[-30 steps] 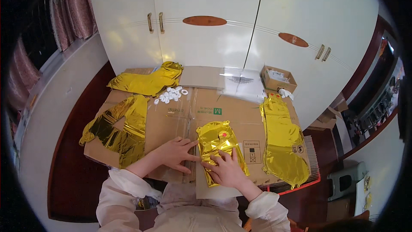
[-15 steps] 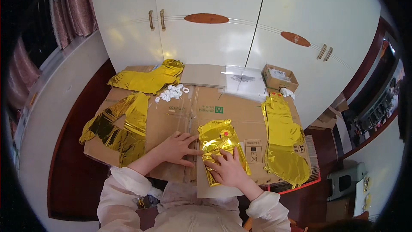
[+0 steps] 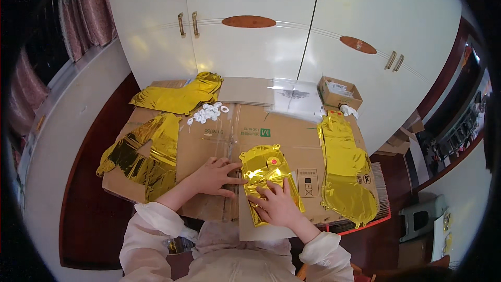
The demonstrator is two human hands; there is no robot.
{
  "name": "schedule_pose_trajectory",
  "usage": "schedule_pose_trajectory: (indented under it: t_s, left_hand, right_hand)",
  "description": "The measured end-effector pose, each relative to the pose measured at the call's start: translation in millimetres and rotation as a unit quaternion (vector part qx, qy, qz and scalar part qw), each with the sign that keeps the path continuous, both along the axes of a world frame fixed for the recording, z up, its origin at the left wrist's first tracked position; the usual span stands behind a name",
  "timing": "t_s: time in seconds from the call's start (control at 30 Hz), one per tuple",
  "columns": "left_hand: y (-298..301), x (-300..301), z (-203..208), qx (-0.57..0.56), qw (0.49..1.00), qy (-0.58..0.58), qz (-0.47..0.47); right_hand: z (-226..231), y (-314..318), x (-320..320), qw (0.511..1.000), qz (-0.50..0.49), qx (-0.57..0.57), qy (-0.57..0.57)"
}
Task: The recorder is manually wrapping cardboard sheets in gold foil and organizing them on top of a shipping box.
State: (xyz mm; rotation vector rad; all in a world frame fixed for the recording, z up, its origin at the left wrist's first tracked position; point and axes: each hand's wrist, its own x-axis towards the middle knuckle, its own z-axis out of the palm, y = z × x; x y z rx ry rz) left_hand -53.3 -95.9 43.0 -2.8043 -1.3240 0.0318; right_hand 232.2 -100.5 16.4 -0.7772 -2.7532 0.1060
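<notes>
A folded gold foil balloon [image 3: 260, 162] with a small red mark lies in front of me, over a plain card sheet [image 3: 255, 234]. My right hand [image 3: 276, 203] rests on its lower half with fingers spread flat, pressing on the foil. At its left edge is my left hand [image 3: 213, 178], palm down on the cardboard with the fingers stretched out. One fingertip touches or nearly touches the foil's edge. Neither hand grips anything.
Flattened cardboard [image 3: 209, 143] covers the table. Gold foil balloons lie at the right [image 3: 347, 169], left [image 3: 162, 149] and back left [image 3: 180, 96]. White rings [image 3: 207, 113] sit in a pile. Behind are a clear plastic sheet [image 3: 295, 98] and small box [image 3: 339, 94], before white cabinets [image 3: 250, 52].
</notes>
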Motion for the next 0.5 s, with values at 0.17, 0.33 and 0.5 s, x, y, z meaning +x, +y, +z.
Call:
schedule_pose_trajectory:
  t_s: [0.17,0.33,0.5]
  left_hand:
    - [-12.9,0.2,0.7,0.032,0.999,-0.033,-0.009]
    - [-20.3,-5.3,-6.3,0.024,0.999,-0.007,-0.049]
    - [-19.4,-2.5,-7.0,0.036,0.997,-0.022,-0.064]
  right_hand:
    - [1.7,0.1,0.2,1.000,0.001,0.003,0.008]
    - [1.9,-0.2,-0.4,1.000,0.001,0.000,0.023]
    - [0.2,0.2,-0.1,1.000,0.002,0.000,0.021]
